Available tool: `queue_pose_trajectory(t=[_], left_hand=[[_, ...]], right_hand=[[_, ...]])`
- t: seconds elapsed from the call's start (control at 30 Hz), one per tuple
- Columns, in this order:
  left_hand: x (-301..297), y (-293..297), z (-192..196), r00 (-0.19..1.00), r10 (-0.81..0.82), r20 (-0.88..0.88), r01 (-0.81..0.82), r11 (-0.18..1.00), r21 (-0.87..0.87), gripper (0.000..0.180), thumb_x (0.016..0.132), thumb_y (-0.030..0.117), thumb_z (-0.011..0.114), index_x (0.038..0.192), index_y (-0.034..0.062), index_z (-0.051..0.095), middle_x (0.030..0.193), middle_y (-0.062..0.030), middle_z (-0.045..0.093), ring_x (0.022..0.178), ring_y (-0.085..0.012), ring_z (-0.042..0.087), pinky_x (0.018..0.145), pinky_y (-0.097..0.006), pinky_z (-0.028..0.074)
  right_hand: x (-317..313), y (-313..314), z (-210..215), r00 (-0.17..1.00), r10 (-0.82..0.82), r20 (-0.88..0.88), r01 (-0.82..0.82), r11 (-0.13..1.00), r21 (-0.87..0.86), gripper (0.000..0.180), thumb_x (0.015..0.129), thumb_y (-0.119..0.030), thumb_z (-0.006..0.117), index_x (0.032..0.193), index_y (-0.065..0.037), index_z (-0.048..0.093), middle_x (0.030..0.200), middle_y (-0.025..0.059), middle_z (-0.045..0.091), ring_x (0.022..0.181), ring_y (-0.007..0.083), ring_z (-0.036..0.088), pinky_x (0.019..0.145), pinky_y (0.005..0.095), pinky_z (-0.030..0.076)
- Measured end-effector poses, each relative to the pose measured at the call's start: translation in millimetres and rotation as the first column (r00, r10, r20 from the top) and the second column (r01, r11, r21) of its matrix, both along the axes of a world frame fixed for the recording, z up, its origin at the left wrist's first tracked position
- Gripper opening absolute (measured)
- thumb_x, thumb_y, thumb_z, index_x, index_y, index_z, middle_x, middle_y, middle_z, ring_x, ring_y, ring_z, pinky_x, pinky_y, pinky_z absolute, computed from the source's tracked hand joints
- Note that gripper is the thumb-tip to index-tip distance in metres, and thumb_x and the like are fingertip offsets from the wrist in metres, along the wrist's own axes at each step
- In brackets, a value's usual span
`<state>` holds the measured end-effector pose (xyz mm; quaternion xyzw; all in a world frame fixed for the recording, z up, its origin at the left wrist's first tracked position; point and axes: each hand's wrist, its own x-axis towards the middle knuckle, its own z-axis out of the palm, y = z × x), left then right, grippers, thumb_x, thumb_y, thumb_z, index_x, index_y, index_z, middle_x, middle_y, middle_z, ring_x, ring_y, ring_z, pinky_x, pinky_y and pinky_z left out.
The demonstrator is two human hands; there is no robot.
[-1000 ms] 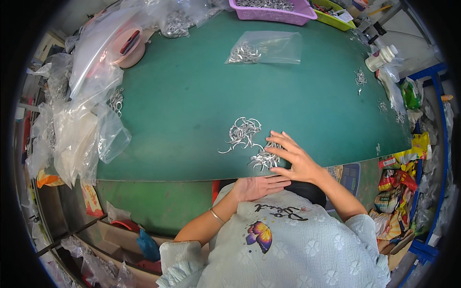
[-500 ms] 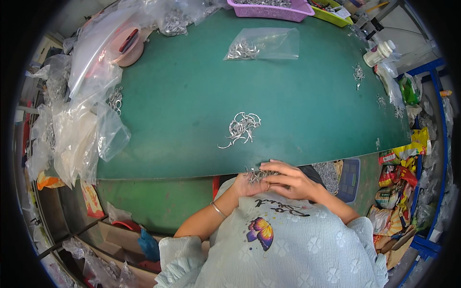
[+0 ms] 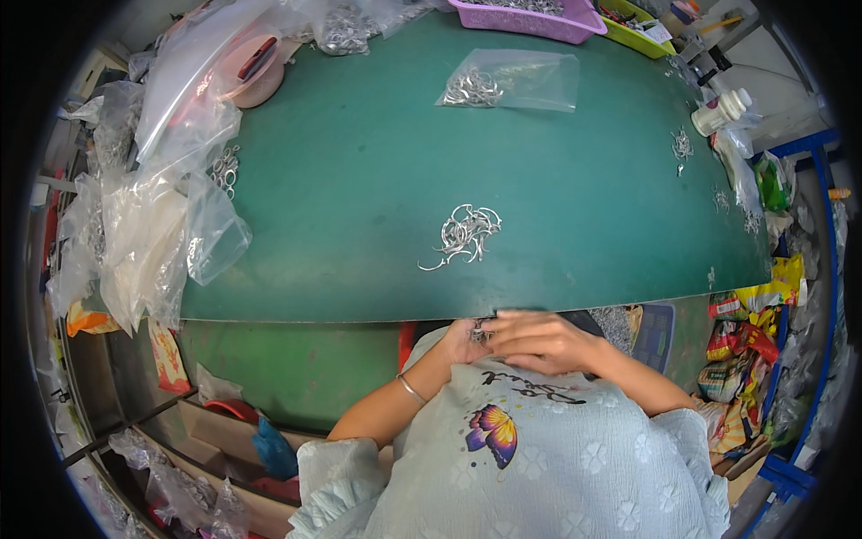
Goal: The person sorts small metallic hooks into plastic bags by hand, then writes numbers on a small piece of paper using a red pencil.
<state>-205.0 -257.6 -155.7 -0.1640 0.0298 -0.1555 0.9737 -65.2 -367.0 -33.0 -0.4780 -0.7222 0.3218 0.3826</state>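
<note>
My left hand (image 3: 460, 342), with a bangle at its wrist, is cupped at the table's near edge around a small handful of silver metal pieces (image 3: 480, 335). Across them lies my right hand (image 3: 546, 342), its fingers stretched out flat and hiding most of the handful. A loose pile of curved, hook-like silver metal pieces (image 3: 467, 234) rests on the green table (image 3: 341, 189), just beyond my hands. Farther back, a clear plastic bag (image 3: 530, 81) lies flat with similar pieces in it.
Clear plastic bags (image 3: 144, 234) and a pink bowl (image 3: 260, 85) crowd the left side. A purple basket (image 3: 539, 27) and a yellow-green basket (image 3: 633, 36) stand at the back. On the right are a white bottle (image 3: 721, 111) and small metal piles (image 3: 682, 144). A blue crate (image 3: 653, 337) sits below the table.
My right hand has come down flatter over my left, covering more of the metal pieces. The whole view has shifted slightly; the pile on the table looks unchanged.
</note>
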Motion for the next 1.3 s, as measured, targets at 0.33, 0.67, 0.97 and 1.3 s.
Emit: queue_pose_trajectory(t=[0.33, 0.67, 0.97, 1.3], left_hand=[[15.5, 6.1, 47.0, 0.975, -0.052, -0.214, 0.099, 0.971, 0.216, 0.059, 0.094, 0.033, 0.027, 0.129, -0.0145, 0.023, 0.132, -0.0286, 0.031, 0.125, -0.0360, 0.033, 0.106, -0.042, 0.028], [14.3, 8.0, 51.1, 0.989, 0.046, -0.142, 0.011, 0.926, 0.377, 0.054, 0.093, 0.041, 0.031, 0.126, -0.0007, 0.037, 0.126, -0.0197, 0.044, 0.113, -0.0300, 0.048, 0.099, -0.042, 0.038], [2.6, 12.5, 38.9, 0.940, -0.020, -0.340, 0.197, 0.846, 0.495, 0.049, 0.093, 0.040, 0.031, 0.126, 0.0035, 0.038, 0.120, -0.0160, 0.049, 0.106, -0.0263, 0.054, 0.080, -0.038, 0.052], [15.2, 4.7, 32.8, 0.989, -0.026, 0.148, 0.003, 0.988, 0.157, 0.059, 0.092, 0.042, 0.029, 0.132, -0.0021, 0.030, 0.131, -0.0217, 0.038, 0.119, -0.0350, 0.041, 0.101, -0.047, 0.034]], right_hand=[[39.1, 123.3, 6.0, 0.872, -0.231, 0.431, 0.202, 0.973, 0.112, 0.050, 0.072, -0.041, 0.065, 0.113, -0.014, 0.057, 0.132, 0.0083, 0.041, 0.128, 0.0309, 0.028, 0.105, 0.0522, 0.019], [30.7, 44.8, 13.5, 0.952, -0.105, 0.289, 0.131, 0.989, -0.073, 0.032, 0.073, -0.018, 0.067, 0.103, -0.009, 0.060, 0.127, 0.0102, 0.046, 0.126, 0.0287, 0.034, 0.105, 0.0507, 0.024], [5.7, 18.4, 13.2, 0.994, 0.034, 0.103, -0.024, 0.995, -0.094, 0.040, 0.075, -0.015, 0.064, 0.114, -0.008, 0.056, 0.130, 0.0096, 0.044, 0.127, 0.0274, 0.033, 0.104, 0.0493, 0.026], [5.5, 86.4, 2.9, 0.968, 0.042, 0.247, -0.046, 0.999, 0.011, 0.040, 0.079, -0.023, 0.058, 0.112, 0.000, 0.054, 0.130, 0.0119, 0.044, 0.126, 0.0289, 0.034, 0.106, 0.0452, 0.024]])
